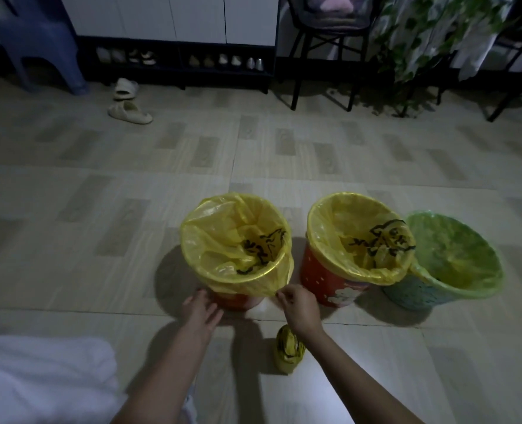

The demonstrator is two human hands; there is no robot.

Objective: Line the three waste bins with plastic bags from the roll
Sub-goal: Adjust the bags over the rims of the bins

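Observation:
Three bins stand in a row on the tiled floor. The left red bin (238,301) wears a yellow bag (220,237) folded over its rim. A second yellow bag (339,221) lines the middle red bin (330,283). The teal basket bin (406,296) at the right holds a green bag (455,255). My left hand (201,309) rests with straight fingers against the left bin's near side. My right hand (298,304) pinches the hanging edge of that bin's yellow bag. The yellow bag roll (288,351) lies on the floor under my right wrist.
White cloth (39,377) fills the near left corner. A pair of slippers (129,108) lies far left by a blue stool (39,41). A shoe cabinet (177,59), a black chair (324,56) and leafy plants (431,35) line the back.

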